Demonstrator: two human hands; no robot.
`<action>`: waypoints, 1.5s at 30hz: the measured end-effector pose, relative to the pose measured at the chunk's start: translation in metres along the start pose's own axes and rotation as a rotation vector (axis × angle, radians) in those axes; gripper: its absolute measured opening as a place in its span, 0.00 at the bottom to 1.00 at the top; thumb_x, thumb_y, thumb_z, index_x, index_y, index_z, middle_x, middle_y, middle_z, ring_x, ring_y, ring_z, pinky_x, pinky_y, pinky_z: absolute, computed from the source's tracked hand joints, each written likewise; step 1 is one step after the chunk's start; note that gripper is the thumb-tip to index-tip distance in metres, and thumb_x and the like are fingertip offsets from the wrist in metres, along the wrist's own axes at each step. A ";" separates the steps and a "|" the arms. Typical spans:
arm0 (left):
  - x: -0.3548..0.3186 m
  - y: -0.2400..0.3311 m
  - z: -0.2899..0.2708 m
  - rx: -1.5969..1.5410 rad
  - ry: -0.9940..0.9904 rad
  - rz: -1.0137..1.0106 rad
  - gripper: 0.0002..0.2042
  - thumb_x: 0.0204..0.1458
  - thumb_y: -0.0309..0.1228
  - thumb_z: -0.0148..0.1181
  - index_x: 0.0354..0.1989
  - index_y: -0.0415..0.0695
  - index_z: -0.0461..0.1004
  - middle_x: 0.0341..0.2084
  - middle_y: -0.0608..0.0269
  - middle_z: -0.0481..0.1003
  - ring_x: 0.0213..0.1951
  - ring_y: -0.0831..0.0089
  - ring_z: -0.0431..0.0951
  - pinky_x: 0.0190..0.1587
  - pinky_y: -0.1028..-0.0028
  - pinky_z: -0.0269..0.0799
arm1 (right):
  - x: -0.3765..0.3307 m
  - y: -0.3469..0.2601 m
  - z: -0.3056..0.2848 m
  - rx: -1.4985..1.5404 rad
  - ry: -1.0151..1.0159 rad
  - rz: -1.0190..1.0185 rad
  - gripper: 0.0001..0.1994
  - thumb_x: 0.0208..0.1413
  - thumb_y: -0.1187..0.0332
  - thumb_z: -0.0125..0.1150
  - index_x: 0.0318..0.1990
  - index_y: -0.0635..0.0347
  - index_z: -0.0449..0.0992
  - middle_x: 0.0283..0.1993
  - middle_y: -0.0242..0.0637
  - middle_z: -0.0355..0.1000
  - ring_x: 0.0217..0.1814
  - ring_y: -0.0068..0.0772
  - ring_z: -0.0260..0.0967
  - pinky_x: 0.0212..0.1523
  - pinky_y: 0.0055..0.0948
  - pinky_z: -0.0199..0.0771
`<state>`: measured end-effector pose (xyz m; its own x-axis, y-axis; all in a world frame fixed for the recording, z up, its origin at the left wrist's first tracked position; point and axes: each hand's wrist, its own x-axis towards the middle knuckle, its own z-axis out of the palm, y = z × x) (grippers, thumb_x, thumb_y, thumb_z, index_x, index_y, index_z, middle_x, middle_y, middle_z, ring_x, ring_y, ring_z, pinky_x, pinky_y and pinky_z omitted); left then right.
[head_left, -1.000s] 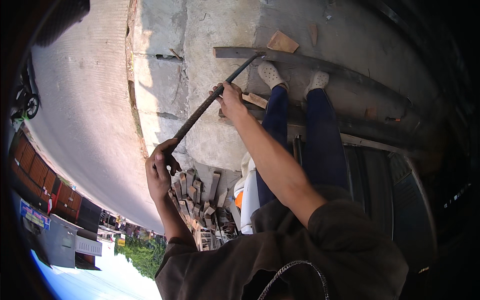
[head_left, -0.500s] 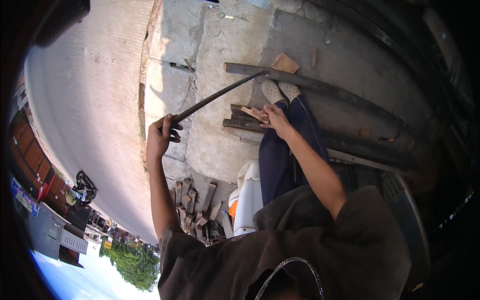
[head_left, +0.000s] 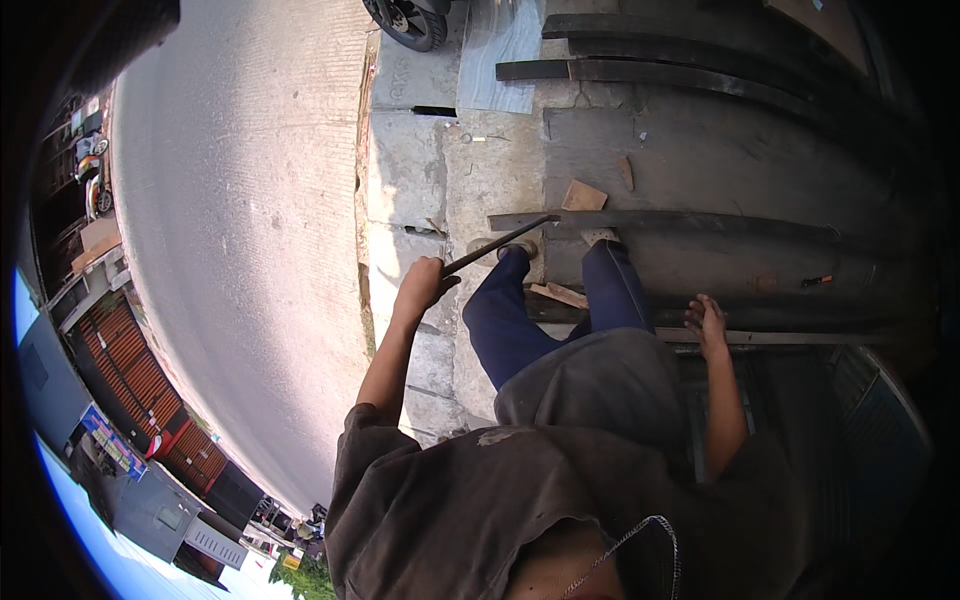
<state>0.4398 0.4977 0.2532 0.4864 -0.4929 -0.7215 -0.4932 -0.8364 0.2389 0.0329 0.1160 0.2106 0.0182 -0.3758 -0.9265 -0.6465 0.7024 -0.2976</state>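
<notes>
My left hand [head_left: 422, 285] is closed round one end of a long dark ribbed metal bar [head_left: 502, 244]. The bar slants up to the right, and its far tip is by the end part of a long dark wooden beam [head_left: 690, 222] on the ground. My right hand [head_left: 708, 322] is held out to the right of my legs, fingers apart and nothing in it. Light-coloured split wood [head_left: 560, 294] shows between my legs. A square wood block [head_left: 584, 196] lies just beyond the beam, with a thin wood strip [head_left: 627, 173] near it.
More dark beams [head_left: 680, 72] lie at the far right, beside a pale sheet [head_left: 505, 60]. A motorbike wheel [head_left: 410, 22] stands at the far edge. A small orange-handled tool [head_left: 817, 281] is on the ground at right. The road [head_left: 240, 200] runs along the left.
My right hand has left the split wood and swung out to the right, opening. My legs have spread apart, and the left hand still grips the bar. The view has shifted.
</notes>
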 end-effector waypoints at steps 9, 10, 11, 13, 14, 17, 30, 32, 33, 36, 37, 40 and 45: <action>0.003 -0.066 -0.027 -0.242 -0.303 -0.191 0.17 0.52 0.36 0.58 0.23 0.30 0.75 0.13 0.44 0.72 0.16 0.53 0.75 0.25 0.61 0.72 | -0.033 0.025 0.191 0.192 0.005 -0.361 0.18 0.63 0.56 0.47 0.54 0.58 0.67 0.41 0.31 0.69 0.38 0.22 0.69 0.36 0.24 0.72; 0.001 -0.081 -0.024 -0.274 -0.280 -0.170 0.17 0.53 0.36 0.58 0.23 0.31 0.74 0.13 0.44 0.72 0.17 0.54 0.76 0.25 0.62 0.72 | -0.038 0.021 0.231 0.227 0.000 -0.406 0.19 0.64 0.56 0.47 0.54 0.59 0.67 0.41 0.32 0.69 0.38 0.22 0.69 0.36 0.24 0.73; 0.000 -0.100 -0.016 -0.304 -0.271 -0.146 0.17 0.53 0.36 0.57 0.23 0.31 0.74 0.14 0.44 0.72 0.17 0.55 0.77 0.25 0.62 0.72 | -0.040 0.023 0.273 0.276 -0.028 -0.495 0.18 0.63 0.57 0.48 0.53 0.60 0.67 0.40 0.33 0.69 0.37 0.22 0.69 0.35 0.23 0.73; 0.009 -0.150 0.010 -0.266 -0.229 0.046 0.17 0.51 0.38 0.59 0.25 0.32 0.75 0.16 0.42 0.73 0.25 0.47 0.77 0.29 0.60 0.71 | -0.049 0.040 0.351 0.347 -0.066 -0.562 0.17 0.63 0.58 0.49 0.51 0.61 0.67 0.39 0.34 0.69 0.36 0.23 0.69 0.34 0.22 0.73; 0.018 -0.175 0.026 -0.165 -0.180 0.193 0.15 0.53 0.39 0.58 0.28 0.36 0.76 0.17 0.49 0.74 0.20 0.60 0.77 0.25 0.63 0.71 | -0.046 0.058 0.391 0.336 -0.066 -0.541 0.17 0.63 0.58 0.49 0.51 0.61 0.67 0.39 0.35 0.69 0.36 0.23 0.69 0.35 0.23 0.73; 0.017 -0.200 0.035 -0.363 -0.363 0.075 0.18 0.52 0.42 0.58 0.30 0.35 0.76 0.20 0.43 0.74 0.28 0.50 0.78 0.33 0.60 0.71 | -0.054 0.122 0.491 -0.174 -0.109 -0.371 0.23 0.58 0.57 0.54 0.54 0.66 0.66 0.50 0.49 0.69 0.47 0.41 0.71 0.46 0.33 0.71; 0.004 -0.251 0.075 -0.486 -0.219 0.223 0.15 0.50 0.33 0.58 0.29 0.29 0.73 0.20 0.34 0.72 0.30 0.41 0.76 0.33 0.54 0.71 | 0.006 0.200 0.637 0.892 0.048 0.188 0.14 0.63 0.56 0.45 0.42 0.58 0.60 0.35 0.40 0.66 0.31 0.34 0.66 0.31 0.33 0.71; 0.007 -0.267 0.077 -0.480 -0.172 0.206 0.14 0.51 0.33 0.59 0.30 0.29 0.74 0.19 0.37 0.72 0.27 0.43 0.76 0.30 0.56 0.70 | 0.026 0.192 0.662 0.641 0.222 0.312 0.15 0.64 0.57 0.40 0.42 0.61 0.59 0.34 0.42 0.66 0.26 0.33 0.64 0.24 0.34 0.69; 0.013 -0.279 0.079 -0.477 -0.139 0.186 0.14 0.51 0.33 0.59 0.31 0.30 0.74 0.18 0.38 0.72 0.26 0.44 0.76 0.29 0.57 0.69 | 0.021 0.168 0.682 0.420 0.309 0.393 0.15 0.64 0.57 0.38 0.43 0.62 0.59 0.34 0.43 0.66 0.26 0.33 0.64 0.22 0.34 0.68; 0.032 -0.316 0.089 -0.533 -0.184 0.113 0.14 0.52 0.36 0.61 0.32 0.33 0.75 0.13 0.47 0.69 0.16 0.59 0.68 0.24 0.63 0.64 | 0.020 0.164 0.716 0.238 0.444 0.273 0.19 0.65 0.58 0.32 0.46 0.69 0.58 0.40 0.60 0.69 0.27 0.47 0.73 0.18 0.37 0.74; 0.035 -0.326 0.097 -0.541 -0.181 0.107 0.14 0.52 0.35 0.60 0.32 0.33 0.74 0.13 0.47 0.68 0.15 0.63 0.67 0.23 0.64 0.64 | 0.028 0.174 0.724 0.188 0.462 0.277 0.20 0.65 0.58 0.33 0.44 0.72 0.58 0.39 0.61 0.69 0.29 0.52 0.74 0.19 0.40 0.77; 0.039 -0.350 0.128 -0.496 -0.189 0.106 0.13 0.52 0.33 0.61 0.34 0.34 0.74 0.14 0.46 0.68 0.13 0.63 0.67 0.21 0.66 0.63 | 0.044 0.205 0.740 0.150 0.531 0.221 0.19 0.65 0.59 0.34 0.44 0.73 0.59 0.38 0.66 0.69 0.34 0.60 0.73 0.27 0.47 0.76; 0.026 -0.374 0.174 -0.542 -0.185 0.097 0.13 0.52 0.33 0.61 0.37 0.34 0.73 0.15 0.45 0.69 0.15 0.63 0.72 0.21 0.68 0.65 | 0.051 0.260 0.752 0.017 0.640 0.054 0.19 0.65 0.60 0.36 0.42 0.73 0.60 0.37 0.70 0.69 0.39 0.68 0.70 0.41 0.51 0.70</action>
<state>0.5112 0.8397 0.0320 0.2991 -0.5638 -0.7699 -0.0657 -0.8171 0.5728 0.4392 0.7334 -0.0869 -0.4769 -0.6221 -0.6210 -0.6211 0.7384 -0.2627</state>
